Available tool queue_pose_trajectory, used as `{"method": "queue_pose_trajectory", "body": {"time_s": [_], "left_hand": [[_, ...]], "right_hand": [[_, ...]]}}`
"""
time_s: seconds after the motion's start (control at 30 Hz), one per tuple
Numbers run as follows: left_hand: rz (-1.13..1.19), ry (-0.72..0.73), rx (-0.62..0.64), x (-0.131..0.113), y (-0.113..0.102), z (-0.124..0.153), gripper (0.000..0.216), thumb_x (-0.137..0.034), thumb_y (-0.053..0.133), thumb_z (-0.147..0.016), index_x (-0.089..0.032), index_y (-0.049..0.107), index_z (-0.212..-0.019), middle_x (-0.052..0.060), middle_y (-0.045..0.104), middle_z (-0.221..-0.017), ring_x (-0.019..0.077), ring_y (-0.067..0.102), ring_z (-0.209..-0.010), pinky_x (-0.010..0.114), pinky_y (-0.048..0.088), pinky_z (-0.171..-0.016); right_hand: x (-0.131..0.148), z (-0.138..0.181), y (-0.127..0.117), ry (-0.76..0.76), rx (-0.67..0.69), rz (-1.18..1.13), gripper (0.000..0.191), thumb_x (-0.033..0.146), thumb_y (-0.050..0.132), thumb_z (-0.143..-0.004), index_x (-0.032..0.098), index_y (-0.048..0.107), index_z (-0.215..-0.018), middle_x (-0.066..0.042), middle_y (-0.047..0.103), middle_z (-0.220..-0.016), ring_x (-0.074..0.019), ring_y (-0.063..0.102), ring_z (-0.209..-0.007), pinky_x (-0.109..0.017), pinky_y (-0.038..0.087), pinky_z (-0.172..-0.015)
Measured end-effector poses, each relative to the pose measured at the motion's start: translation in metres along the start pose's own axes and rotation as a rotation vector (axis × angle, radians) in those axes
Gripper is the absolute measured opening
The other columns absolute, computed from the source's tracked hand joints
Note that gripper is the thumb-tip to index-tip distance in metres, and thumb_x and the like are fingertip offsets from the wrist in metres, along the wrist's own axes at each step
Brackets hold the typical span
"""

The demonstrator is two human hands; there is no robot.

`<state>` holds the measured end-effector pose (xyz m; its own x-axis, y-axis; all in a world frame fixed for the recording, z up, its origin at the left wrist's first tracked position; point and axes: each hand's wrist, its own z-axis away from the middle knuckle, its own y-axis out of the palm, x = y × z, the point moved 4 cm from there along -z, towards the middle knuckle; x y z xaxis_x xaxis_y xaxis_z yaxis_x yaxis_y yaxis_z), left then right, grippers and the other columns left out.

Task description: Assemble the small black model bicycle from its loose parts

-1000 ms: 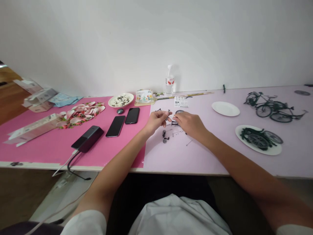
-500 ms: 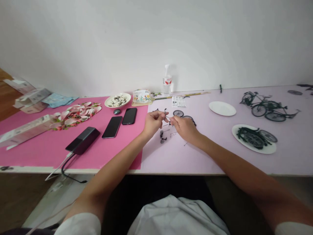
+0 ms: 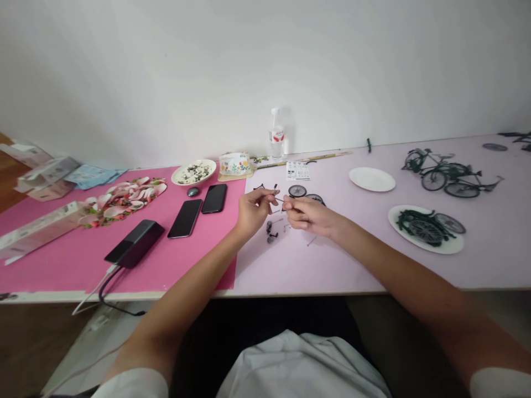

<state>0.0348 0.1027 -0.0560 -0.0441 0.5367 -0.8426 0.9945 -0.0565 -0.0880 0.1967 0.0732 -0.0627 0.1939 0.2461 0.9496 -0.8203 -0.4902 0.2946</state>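
My left hand [image 3: 254, 212] is closed in a pinch, holding a small dark plastic part whose kind is too small to tell. My right hand [image 3: 311, 215] pinches the other end of a thin grey rod [image 3: 279, 200] that spans the gap between the fingertips. Both hands are raised over the lilac table surface. Below them lie small black model parts [image 3: 271, 237] and thin grey pins [image 3: 312, 240]. Just behind the hands are a miniature spoked wheel [image 3: 297, 191] and a second wheel [image 3: 317, 198], partly covered by my right hand.
A printed sheet [image 3: 297, 171] and a water bottle [image 3: 276, 135] stand behind. To the right are a white plate [image 3: 372, 179], a plate with green bicycle parts [image 3: 452, 244] and model bicycles [image 3: 433, 179]. Phones [image 3: 185, 219], a bowl [image 3: 175, 175] and a black device [image 3: 135, 243] are at left.
My right hand has turned, with its lower fingers now showing curled under. The small part between the fingertips has tilted. The whole view has shifted slightly.
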Motion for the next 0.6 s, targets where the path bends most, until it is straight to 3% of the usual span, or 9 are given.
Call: {"method": "queue_pose_trajectory", "body": {"time_s": [0.2, 0.33, 0.47, 0.6], "left_hand": [[0.037, -0.042, 0.07, 0.001, -0.003, -0.008, 0.052, -0.064, 0.078, -0.087, -0.013, 0.078, -0.089, 0.013, 0.081, -0.089, 0.0104, 0.062, -0.051, 0.025, 0.054, -0.049], [0.056, -0.083, 0.12, 0.001, -0.003, -0.011, 0.057, -0.069, 0.077, -0.086, -0.012, 0.077, -0.086, 0.016, 0.082, -0.096, 0.0096, 0.062, -0.049, 0.026, 0.054, -0.049], [0.096, -0.116, 0.161, 0.005, -0.003, -0.012, 0.06, -0.072, 0.078, -0.084, -0.012, 0.076, -0.086, 0.016, 0.081, -0.093, 0.0107, 0.063, -0.049, 0.026, 0.053, -0.048], [0.119, -0.153, 0.206, 0.008, -0.004, -0.014, 0.063, -0.074, 0.077, -0.083, -0.011, 0.076, -0.088, 0.016, 0.081, -0.091, 0.0108, 0.062, -0.049, 0.026, 0.052, -0.047]], "right_hand": [[-0.007, -0.005, 0.005, -0.064, -0.106, 0.006, 0.047, 0.067, 0.067, -0.093, 0.025, 0.052, -0.079, 0.012, 0.026, -0.049, -0.0099, 0.03, -0.043, -0.025, 0.026, -0.047], [-0.01, -0.007, 0.004, -0.125, -0.208, 0.128, 0.054, 0.077, 0.062, -0.092, 0.025, 0.053, -0.079, 0.011, 0.028, -0.049, -0.0118, 0.038, -0.044, -0.027, 0.03, -0.049], [-0.006, -0.003, -0.001, -0.334, -0.34, 0.468, 0.053, 0.075, 0.054, -0.098, 0.025, 0.059, -0.083, 0.006, 0.043, -0.052, -0.015, 0.049, -0.049, -0.029, 0.041, -0.055], [0.002, 0.005, -0.001, -0.544, -0.502, 0.917, 0.044, 0.058, 0.046, -0.108, 0.024, 0.068, -0.091, 0.0, 0.062, -0.064, -0.0161, 0.055, -0.056, -0.03, 0.042, -0.062]]}}
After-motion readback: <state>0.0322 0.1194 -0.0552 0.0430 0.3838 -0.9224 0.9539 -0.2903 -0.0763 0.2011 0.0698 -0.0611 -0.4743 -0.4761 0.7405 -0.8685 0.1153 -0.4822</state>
